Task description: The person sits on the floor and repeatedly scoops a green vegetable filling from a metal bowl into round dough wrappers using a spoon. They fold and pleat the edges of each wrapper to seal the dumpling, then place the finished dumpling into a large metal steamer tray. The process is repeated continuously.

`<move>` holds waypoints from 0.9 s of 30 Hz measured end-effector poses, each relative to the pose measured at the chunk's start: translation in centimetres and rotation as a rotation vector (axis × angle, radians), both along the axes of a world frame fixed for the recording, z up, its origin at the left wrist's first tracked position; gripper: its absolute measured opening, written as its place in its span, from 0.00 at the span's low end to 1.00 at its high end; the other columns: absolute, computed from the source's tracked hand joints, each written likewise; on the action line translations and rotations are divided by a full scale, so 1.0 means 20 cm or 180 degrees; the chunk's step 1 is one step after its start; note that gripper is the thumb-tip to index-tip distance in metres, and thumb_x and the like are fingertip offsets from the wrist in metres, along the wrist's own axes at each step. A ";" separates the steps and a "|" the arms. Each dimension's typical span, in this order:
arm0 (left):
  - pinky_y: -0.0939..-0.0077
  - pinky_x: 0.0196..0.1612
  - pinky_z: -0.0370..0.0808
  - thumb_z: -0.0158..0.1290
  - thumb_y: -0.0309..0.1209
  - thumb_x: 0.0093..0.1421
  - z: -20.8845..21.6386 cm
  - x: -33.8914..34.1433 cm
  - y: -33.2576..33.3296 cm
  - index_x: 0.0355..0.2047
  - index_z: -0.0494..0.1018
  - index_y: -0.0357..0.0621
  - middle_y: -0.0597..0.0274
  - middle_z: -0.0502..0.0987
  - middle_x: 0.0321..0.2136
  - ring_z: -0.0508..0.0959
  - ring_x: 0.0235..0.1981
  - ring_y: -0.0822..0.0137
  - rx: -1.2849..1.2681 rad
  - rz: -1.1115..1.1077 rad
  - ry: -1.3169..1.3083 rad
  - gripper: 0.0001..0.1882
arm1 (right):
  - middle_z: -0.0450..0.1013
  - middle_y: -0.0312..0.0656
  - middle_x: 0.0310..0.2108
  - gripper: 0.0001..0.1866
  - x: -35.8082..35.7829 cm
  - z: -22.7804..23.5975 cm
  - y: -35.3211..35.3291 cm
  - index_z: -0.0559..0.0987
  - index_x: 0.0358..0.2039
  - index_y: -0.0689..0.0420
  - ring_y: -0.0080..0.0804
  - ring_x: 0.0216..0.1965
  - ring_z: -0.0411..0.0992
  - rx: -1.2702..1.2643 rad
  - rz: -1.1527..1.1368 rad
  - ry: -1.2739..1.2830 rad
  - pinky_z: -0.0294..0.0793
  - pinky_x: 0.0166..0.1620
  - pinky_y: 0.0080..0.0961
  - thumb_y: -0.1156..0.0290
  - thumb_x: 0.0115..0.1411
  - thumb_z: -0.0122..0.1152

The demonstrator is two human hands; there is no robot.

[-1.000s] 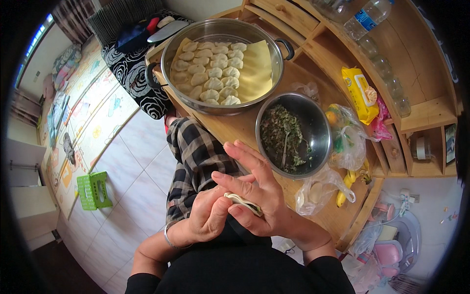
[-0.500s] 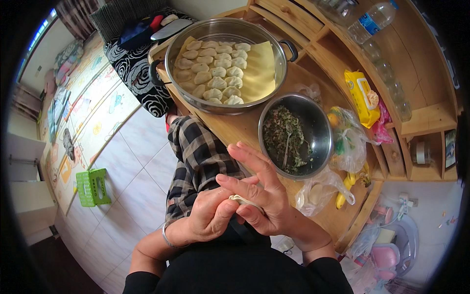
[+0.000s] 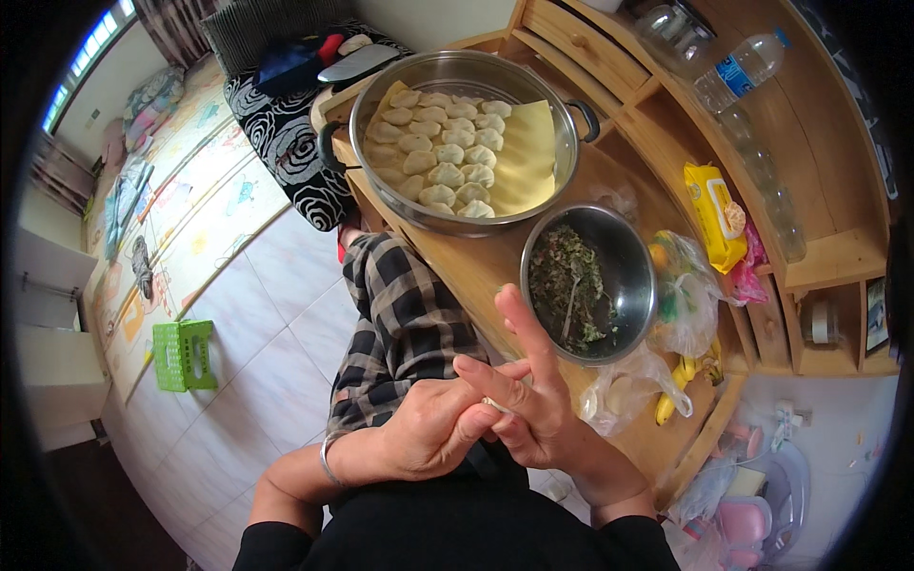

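Between my two hands, held over my lap, is a folded dumpling, of which only a pale edge shows. My left hand is closed round its left side, with the thumb pressed against the edge. My right hand pinches the other side, its index and middle fingers pointing up and away. To the right, a steel bowl holds chopped green filling with a spoon in it. Several shaped dumplings lie in rows on a yellow liner inside a large steamer pot.
The wooden table carries a plastic bag of pale round wrappers, bananas, another plastic bag and a yellow wipes pack. A plastic bottle rests on the shelf. On the tiled floor stands a green stool.
The view has shifted, so the pot and bowl appear farther right and lower. My hands have drawn closer round the dumpling, hiding more of it, and the right fingers point more upward.
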State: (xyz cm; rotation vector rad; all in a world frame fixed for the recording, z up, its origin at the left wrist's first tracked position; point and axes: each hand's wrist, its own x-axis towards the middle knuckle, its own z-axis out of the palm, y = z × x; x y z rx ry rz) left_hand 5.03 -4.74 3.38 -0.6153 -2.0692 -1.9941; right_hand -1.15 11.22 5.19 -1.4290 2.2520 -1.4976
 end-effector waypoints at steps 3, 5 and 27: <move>0.70 0.28 0.73 0.42 0.32 0.69 -0.02 0.02 -0.02 0.52 0.67 0.29 0.54 0.75 0.27 0.77 0.24 0.58 -0.0153 -0.0118 0.0070 0.18 | 0.42 0.62 0.68 0.24 -0.01 0.00 0.01 0.74 0.57 0.50 0.58 0.67 0.49 0.0078 0.0069 0.0157 0.53 0.64 0.47 0.52 0.69 0.41; 0.67 0.27 0.73 0.44 0.31 0.68 -0.03 0.02 -0.01 0.45 0.69 0.31 0.54 0.73 0.25 0.75 0.23 0.55 -0.0186 -0.0072 0.0110 0.14 | 0.38 0.63 0.69 0.24 -0.02 -0.01 0.02 0.74 0.57 0.51 0.60 0.68 0.46 0.0137 0.0184 0.0255 0.51 0.65 0.46 0.51 0.68 0.42; 0.66 0.19 0.72 0.49 0.29 0.54 -0.11 0.01 -0.05 0.22 0.70 0.37 0.54 0.71 0.18 0.71 0.15 0.57 -0.1362 0.1084 0.2196 0.08 | 0.74 0.63 0.44 0.19 0.03 -0.02 -0.15 0.74 0.41 0.68 0.56 0.48 0.74 -0.0536 0.0198 0.1474 0.72 0.46 0.40 0.67 0.65 0.37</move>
